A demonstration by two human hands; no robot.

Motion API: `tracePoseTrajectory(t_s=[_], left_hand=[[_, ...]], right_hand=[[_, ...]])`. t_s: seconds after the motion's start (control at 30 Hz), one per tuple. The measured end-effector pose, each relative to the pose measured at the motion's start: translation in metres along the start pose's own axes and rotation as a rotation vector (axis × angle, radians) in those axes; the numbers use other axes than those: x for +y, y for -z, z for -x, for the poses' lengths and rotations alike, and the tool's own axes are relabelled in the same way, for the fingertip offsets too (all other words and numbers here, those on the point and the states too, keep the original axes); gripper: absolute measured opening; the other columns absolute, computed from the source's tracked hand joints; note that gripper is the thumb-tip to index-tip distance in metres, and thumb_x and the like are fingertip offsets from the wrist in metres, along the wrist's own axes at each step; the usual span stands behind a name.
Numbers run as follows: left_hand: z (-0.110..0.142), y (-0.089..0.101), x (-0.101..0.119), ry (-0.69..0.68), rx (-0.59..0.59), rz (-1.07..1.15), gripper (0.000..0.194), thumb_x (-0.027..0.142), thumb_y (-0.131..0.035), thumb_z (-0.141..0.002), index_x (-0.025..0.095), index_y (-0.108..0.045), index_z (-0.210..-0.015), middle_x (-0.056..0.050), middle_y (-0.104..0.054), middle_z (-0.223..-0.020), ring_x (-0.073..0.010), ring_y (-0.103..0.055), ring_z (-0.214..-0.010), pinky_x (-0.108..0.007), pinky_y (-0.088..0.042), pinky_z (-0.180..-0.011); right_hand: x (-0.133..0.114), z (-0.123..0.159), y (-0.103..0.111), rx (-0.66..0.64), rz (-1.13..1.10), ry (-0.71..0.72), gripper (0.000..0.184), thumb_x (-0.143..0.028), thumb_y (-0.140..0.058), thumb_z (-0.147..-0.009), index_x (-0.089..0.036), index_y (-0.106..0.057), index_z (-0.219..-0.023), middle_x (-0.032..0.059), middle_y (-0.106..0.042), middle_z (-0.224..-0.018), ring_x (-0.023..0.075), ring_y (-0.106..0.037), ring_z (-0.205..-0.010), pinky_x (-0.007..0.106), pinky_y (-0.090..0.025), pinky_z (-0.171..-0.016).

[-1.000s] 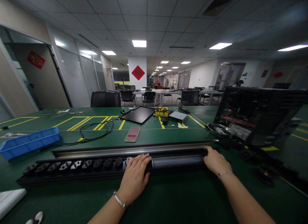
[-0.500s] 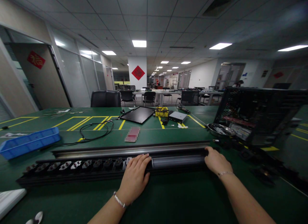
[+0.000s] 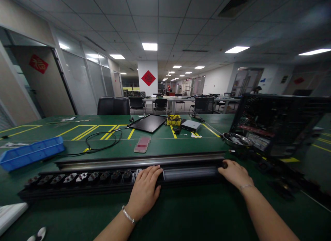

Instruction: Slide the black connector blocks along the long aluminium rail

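A long black power strip housing [image 3: 191, 174] lies across the table before me. A row of socket modules [image 3: 81, 177] fills its left part, while a smooth bare channel shows on the right. My left hand [image 3: 148, 184] is laid over the middle of the housing, fingers across its top and thumb on the near side, hiding part of the row. At the right end, the fingers of my right hand [image 3: 236, 173] are curled closed around a small dark piece [image 3: 224, 164], mostly hidden. Behind the housing runs a long metal cover [image 3: 144, 161], parallel to it.
A blue bin [image 3: 33, 153] and a black cable [image 3: 103, 147] lie left. An open computer case [image 3: 279, 123], a metal bowl [image 3: 236, 140] and dark loose parts [image 3: 281, 185] occupy the right. Farther back are a black panel [image 3: 148, 123] and a grey box [image 3: 191, 125].
My right hand has shifted slightly to the right and its fingers have curled more at the strip's end. The left hand and the strip stay in place.
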State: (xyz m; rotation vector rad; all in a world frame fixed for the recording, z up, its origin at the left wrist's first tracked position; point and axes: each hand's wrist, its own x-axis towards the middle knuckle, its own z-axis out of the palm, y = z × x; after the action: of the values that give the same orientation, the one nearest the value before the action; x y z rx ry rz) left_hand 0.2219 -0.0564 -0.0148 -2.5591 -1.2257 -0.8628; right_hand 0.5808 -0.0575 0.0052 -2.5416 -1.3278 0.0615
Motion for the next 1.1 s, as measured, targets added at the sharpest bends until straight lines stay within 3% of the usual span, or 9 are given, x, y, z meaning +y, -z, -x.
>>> tracePoseTrajectory(t_s=[0.23, 0.6, 1.1], left_hand=[[0.000, -0.001, -0.001, 0.009, -0.019, -0.005, 0.052, 0.012, -0.051, -0.074, 0.023, -0.043, -0.124, -0.004, -0.050, -0.130, -0.0223, -0.044, -0.119, -0.043, -0.033, -0.100], [0.001, -0.001, 0.000, 0.004, -0.019, 0.008, 0.051, 0.012, -0.051, -0.075, 0.023, -0.043, -0.124, -0.004, -0.050, -0.130, -0.0226, -0.044, -0.119, -0.043, -0.034, -0.099], [-0.001, 0.002, 0.002, 0.011, -0.007, -0.011, 0.049, 0.012, -0.052, -0.074, 0.023, -0.046, -0.122, -0.004, -0.052, -0.128, -0.0223, -0.046, -0.117, -0.042, -0.035, -0.099]], right_hand=[[0.008, -0.008, -0.006, -0.016, -0.043, 0.039, 0.049, -0.043, -0.043, -0.070, -0.021, -0.054, -0.113, 0.0123, -0.049, -0.124, 0.0302, -0.048, -0.111, 0.044, -0.041, -0.084], [0.001, -0.002, 0.006, -0.106, -0.063, 0.001, 0.055, -0.043, -0.042, -0.071, -0.019, -0.050, -0.120, 0.0127, -0.045, -0.130, 0.0323, -0.048, -0.112, 0.043, -0.040, -0.086], [0.010, -0.012, -0.002, -0.057, -0.043, 0.083, 0.049, -0.037, -0.042, -0.072, -0.018, -0.056, -0.115, 0.0128, -0.051, -0.124, 0.0273, -0.053, -0.107, 0.038, -0.042, -0.088]])
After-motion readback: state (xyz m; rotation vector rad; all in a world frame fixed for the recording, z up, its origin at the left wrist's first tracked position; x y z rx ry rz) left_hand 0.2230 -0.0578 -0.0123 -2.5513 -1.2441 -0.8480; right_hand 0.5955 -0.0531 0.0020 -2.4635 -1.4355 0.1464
